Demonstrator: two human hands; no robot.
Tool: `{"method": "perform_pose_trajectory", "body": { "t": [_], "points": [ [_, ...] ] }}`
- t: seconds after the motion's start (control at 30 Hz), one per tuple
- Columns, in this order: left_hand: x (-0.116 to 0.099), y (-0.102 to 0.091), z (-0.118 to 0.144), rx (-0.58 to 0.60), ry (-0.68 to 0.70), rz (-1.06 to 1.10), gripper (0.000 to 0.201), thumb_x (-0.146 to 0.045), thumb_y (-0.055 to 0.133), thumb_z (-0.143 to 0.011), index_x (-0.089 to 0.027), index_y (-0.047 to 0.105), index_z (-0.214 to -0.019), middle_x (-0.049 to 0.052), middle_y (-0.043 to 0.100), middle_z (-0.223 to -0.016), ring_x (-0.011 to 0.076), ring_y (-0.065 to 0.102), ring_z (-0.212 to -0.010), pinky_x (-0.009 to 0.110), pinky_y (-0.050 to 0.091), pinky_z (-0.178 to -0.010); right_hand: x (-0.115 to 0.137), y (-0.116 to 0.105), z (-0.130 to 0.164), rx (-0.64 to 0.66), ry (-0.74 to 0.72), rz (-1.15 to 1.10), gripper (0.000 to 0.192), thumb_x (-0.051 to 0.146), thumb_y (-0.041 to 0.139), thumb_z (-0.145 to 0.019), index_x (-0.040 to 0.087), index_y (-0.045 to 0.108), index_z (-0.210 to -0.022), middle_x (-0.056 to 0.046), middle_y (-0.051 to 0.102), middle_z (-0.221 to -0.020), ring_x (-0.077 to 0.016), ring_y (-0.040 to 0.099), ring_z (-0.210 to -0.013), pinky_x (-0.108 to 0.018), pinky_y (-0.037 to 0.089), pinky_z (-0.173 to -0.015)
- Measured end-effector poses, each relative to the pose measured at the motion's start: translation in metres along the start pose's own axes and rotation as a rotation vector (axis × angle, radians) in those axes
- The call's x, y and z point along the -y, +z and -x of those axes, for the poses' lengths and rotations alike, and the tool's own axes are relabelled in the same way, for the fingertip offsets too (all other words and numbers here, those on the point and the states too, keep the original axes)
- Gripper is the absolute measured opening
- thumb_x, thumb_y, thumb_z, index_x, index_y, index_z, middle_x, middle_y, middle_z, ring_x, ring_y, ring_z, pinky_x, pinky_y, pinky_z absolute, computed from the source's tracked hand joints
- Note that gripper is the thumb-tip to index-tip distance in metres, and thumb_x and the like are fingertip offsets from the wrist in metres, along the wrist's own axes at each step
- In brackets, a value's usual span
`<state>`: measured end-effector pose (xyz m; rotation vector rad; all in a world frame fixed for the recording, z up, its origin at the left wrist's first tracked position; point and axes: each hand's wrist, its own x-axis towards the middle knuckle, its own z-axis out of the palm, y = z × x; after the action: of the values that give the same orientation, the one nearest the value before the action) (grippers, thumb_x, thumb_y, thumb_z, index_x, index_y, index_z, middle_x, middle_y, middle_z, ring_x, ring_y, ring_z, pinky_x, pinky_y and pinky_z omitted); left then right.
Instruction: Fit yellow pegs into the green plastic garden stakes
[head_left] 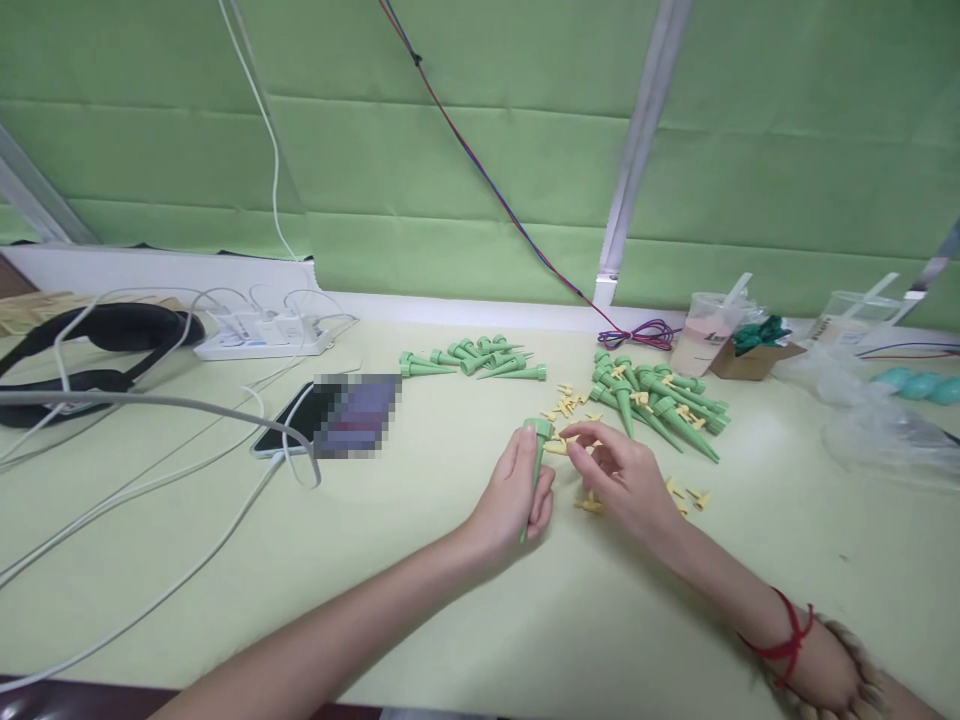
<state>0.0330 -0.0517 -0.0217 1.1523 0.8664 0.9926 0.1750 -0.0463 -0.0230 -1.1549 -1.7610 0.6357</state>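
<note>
green quilted panels back a pale table [420, 600] strewn with white cables, a power strip [262, 338] and a phone [330, 415] off to the left. two heaps of green spikes sit within easy reach: a tidy one [472, 360] ahead, a bigger one [660, 405] mixed with yellow clips to the right. left hand [517, 495] clenches one green spike [535, 465] upright-ish, wide end up, so its head faces the right hand [626, 475], whose fingertips pinch a small yellow clip [556, 446] right against that head. loose clips [686, 495] lie beside the wrist.
</note>
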Motion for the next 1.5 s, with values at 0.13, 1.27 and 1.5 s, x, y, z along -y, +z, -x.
{"method": "perform_pose_trajectory", "body": {
  "t": [0.13,1.27,1.5],
  "points": [
    [0.000,-0.001,0.000,0.040,-0.030,0.025,0.043,-0.064,0.023,-0.082,-0.022,0.036,-0.080,-0.013,0.025,-0.033,0.0064,0.024,-0.023,0.015,0.018,-0.029,-0.002,-0.001,-0.002,0.028,-0.104,0.024,0.023,0.038,0.054,-0.081,0.019,0.065,-0.086,-0.005,0.062,-0.080,-0.0113,0.055,-0.055,-0.023,0.045,-0.048],
    [0.003,0.002,0.000,-0.006,-0.080,-0.028,0.040,-0.062,0.027,-0.083,-0.023,0.034,-0.078,-0.013,0.022,-0.033,0.0064,0.019,-0.025,0.015,0.018,-0.027,-0.007,-0.002,-0.002,-0.077,-0.662,0.687,0.026,0.031,0.046,-0.089,0.015,0.058,-0.073,-0.003,0.057,-0.063,-0.0098,0.049,-0.047,-0.023,0.035,-0.046],
    [0.000,0.002,0.001,-0.010,-0.003,-0.038,0.031,-0.054,0.033,-0.085,-0.024,0.037,-0.087,-0.012,0.029,-0.042,0.0047,0.019,-0.027,0.016,0.016,-0.029,-0.005,0.005,0.001,0.090,-0.273,0.296,0.041,0.035,0.032,-0.093,0.018,0.049,-0.060,-0.001,0.050,-0.056,-0.0106,0.046,-0.051,-0.022,0.035,-0.051]
  ]
}}
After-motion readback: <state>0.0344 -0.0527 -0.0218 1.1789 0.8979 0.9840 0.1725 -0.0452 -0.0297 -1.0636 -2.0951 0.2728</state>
